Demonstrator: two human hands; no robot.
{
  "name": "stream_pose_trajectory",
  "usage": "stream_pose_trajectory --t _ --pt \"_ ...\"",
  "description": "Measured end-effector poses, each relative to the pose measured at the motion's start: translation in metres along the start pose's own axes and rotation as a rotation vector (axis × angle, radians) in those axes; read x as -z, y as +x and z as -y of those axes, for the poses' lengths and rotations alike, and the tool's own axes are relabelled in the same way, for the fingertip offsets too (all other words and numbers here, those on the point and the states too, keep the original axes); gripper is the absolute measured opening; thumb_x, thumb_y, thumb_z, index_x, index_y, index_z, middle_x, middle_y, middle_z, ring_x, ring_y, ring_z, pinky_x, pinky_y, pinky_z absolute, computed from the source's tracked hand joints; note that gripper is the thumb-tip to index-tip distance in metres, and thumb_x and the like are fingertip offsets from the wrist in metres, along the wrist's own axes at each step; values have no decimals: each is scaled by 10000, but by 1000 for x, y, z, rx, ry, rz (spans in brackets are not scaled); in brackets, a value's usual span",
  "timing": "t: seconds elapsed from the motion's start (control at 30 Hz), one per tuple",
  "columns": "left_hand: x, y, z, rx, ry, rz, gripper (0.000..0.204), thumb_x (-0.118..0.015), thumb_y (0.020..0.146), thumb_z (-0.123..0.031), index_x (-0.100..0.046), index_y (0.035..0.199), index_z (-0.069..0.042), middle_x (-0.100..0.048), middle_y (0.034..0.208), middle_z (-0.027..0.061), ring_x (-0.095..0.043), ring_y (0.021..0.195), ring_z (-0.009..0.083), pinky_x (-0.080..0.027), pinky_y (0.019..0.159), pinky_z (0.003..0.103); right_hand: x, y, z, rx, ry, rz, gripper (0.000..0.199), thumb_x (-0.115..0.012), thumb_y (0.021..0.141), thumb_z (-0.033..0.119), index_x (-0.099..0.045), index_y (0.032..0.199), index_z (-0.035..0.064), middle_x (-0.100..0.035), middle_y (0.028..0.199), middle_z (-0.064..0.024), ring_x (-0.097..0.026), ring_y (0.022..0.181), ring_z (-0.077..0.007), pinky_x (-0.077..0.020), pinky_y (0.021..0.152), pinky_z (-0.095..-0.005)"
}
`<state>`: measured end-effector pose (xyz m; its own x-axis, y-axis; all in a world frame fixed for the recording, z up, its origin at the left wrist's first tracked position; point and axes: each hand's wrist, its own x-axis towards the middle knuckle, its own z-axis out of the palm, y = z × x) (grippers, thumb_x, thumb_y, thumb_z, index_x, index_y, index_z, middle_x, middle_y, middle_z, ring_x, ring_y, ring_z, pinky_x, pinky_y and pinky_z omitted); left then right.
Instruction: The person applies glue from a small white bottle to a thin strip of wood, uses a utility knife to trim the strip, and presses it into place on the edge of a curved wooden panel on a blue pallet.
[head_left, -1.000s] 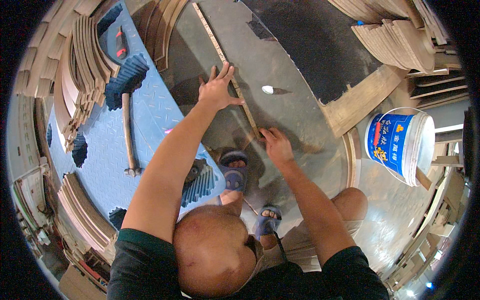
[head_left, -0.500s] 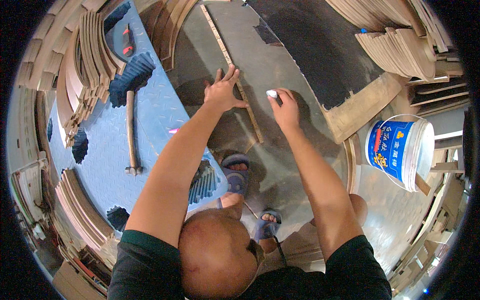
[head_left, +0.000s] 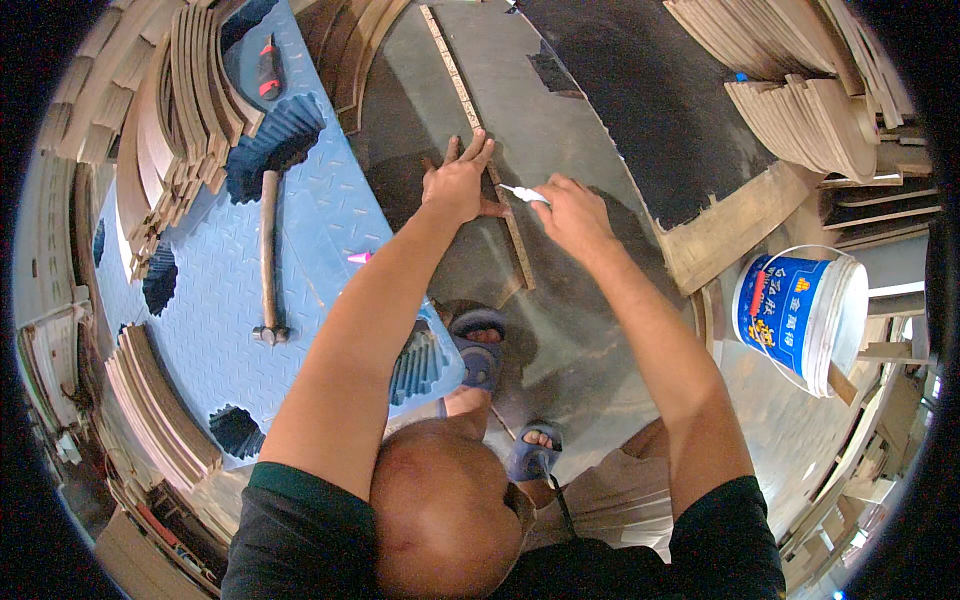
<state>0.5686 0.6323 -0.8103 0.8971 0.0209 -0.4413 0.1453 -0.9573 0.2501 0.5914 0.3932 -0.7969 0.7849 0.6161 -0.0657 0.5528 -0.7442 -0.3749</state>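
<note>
A long, narrow, tan wooden strip lies slantwise across a flat grey surface. My left hand rests on the strip near its middle, fingers spread, the thumb reaching across it lower down. To the right, my right hand grips a small white tube with a slim pointed tip. That tip is at the strip's right edge, close to my left thumb; whether it touches is too small to tell.
At left, a blue textured platform carries a hammer, a red-and-black tool and curved wooden pieces. A black sheet lies far right. A blue-and-white bucket stands at right. My sandalled feet are below.
My right hand has turned and moved the white tube left, so its tip now points at the strip. My left hand stays on the strip. The whole view has shifted slightly.
</note>
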Motion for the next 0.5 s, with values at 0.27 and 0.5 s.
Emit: stream_pose_trajectory --t 0.27,0.5 --pt "4 -1 -1 25 18 42 1484 -939 638 -768 -175 1821 -300 -81 1901 -118 -182 1741 280 -290 1350 727 -1 14 1 29 19 92 231 -686 1057 232 -790 1176 63 -761 1145 -191 -763 1055 -435 -620 919 -558" --pt "-6 -1 4 -17 55 -77 1474 -982 580 -729 -296 1794 -250 -170 1900 -52 -276 1713 359 -480 1236 666 5 19 3 24 -2 189 294 -709 1029 182 -803 1279 59 -731 1355 -229 -753 1130 -450 -621 994 -542"
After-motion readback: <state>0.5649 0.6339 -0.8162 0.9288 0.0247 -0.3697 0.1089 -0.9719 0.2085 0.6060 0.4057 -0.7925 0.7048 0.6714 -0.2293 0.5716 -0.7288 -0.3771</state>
